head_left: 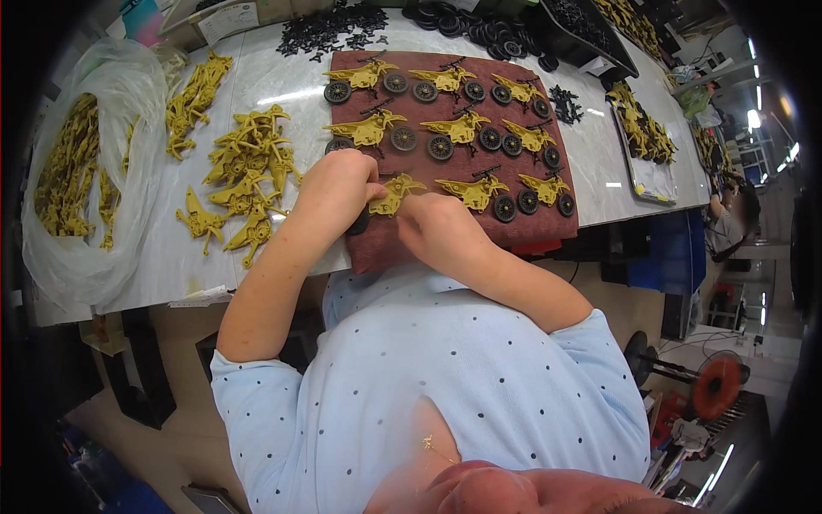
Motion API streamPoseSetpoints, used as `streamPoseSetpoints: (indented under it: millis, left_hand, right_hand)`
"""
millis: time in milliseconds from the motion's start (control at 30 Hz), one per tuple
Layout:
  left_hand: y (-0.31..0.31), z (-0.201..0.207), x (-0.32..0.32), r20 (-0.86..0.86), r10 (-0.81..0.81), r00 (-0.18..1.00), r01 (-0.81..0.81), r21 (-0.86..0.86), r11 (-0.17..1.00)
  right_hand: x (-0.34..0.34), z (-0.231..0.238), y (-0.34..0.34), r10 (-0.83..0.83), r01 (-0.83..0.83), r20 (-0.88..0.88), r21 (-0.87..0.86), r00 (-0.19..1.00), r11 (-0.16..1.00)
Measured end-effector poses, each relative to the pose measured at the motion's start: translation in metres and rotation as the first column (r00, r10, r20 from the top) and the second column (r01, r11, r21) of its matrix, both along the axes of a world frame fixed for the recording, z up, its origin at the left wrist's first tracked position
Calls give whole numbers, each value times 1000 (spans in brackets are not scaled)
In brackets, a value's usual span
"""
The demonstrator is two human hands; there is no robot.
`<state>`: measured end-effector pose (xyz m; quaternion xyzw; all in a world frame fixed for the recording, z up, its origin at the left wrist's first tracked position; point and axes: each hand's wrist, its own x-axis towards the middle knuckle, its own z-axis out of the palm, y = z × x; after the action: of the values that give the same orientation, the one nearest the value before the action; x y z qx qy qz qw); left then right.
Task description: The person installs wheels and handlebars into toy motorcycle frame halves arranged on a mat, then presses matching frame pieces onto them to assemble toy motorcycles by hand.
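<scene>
A yellow toy motorbike body [396, 194] lies at the near left of a dark red cloth [377, 250], between my two hands. My left hand [342, 182] is closed, its fingertips at the left end of this toy motorbike. A black wheel [360, 224] shows partly below those fingers. My right hand [443, 224] has its fingers curled into a pinch against the near right side of the same body. What the right fingertips hold is hidden. Beside it lies another yellow toy motorbike [469, 193] with a black wheel [504, 207] at its right end.
More toy motorbikes with black wheels lie in rows on the cloth. Loose yellow parts [253, 163] are heaped at left, near a clear plastic bag [128, 248] of them. Black wheels [479, 32] and small black parts [330, 30] lie behind. A tray [638, 171] stands at right.
</scene>
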<state>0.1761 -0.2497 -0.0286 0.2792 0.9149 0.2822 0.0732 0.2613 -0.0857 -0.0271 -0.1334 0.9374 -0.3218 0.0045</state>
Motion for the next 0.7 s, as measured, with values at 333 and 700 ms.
streamPoseSetpoints:
  millis: [333, 700]
  left_hand:
    - [3, -4, -5, 29, -3, 1000, 4, -50, 999]
    - [1, -6, -3, -33, -2, 999, 2, -6, 1000]
  right_hand:
    - [-5, 5, -20, -40, 30, 51, 173, 998, 984]
    - [-18, 13, -29, -43, 8, 148, 230, 988, 973]
